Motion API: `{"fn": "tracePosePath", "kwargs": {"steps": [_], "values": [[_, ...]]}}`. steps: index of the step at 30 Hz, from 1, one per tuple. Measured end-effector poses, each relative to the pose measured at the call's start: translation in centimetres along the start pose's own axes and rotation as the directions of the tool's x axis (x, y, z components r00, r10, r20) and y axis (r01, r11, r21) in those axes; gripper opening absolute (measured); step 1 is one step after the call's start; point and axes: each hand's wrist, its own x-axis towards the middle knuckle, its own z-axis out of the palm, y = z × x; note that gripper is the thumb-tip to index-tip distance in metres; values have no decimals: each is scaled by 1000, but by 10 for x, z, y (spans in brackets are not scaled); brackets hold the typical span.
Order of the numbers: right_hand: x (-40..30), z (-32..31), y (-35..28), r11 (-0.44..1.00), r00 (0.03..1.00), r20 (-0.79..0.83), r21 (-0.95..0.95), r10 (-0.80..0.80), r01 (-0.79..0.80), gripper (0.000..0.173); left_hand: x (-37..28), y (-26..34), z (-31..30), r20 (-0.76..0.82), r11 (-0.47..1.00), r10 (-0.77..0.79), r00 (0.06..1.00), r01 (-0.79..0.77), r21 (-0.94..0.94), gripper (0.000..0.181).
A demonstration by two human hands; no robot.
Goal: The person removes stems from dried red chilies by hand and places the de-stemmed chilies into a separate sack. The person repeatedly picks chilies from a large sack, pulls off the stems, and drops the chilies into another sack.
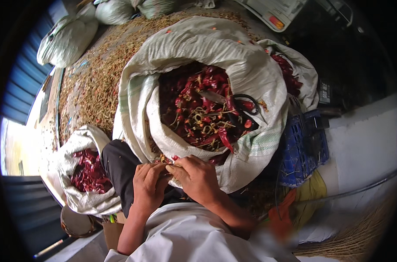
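Both hands meet at the near rim of a big white woven sack [251, 65] of dried red chili peppers [188, 114]. My left hand [151, 183] and my right hand [193, 177] touch at thumbs and fingertips. A small red bit [175, 158] shows just beyond the fingertips; whether either hand grips it is hidden by the fingers. On the peppers lie scissors with a black handle [255, 106] and a metal blade [212, 97], among loose dry stems [206, 122].
A smaller sack [84, 137] of red peppers stands at left, another [308, 68] at upper right. A blue plastic crate [305, 147] is at right. Stem debris [90, 95] covers the floor; filled sacks [69, 42] stand behind. Broom-like bristles [355, 235] lie lower right.
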Motion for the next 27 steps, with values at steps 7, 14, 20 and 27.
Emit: {"fn": "tracePosePath", "kwargs": {"steps": [7,14,20,27], "values": [[-5,-17,5,981,990,-19,-137,-143,139,10,12,12,10,118,999,-32,992,36,-29,34],[-5,-34,1,811,971,23,545,237,-211,18,25,29,12,100,964,-10,995,36,-262,20],[10,-25,-8,252,853,281,873,440,-417,16,20,18,16,153,622,-332,931,338,-706,20],[30,-20,-13,93,825,312,912,471,-399,15,36,23,23,153,158,-490,858,260,-953,17]]}}
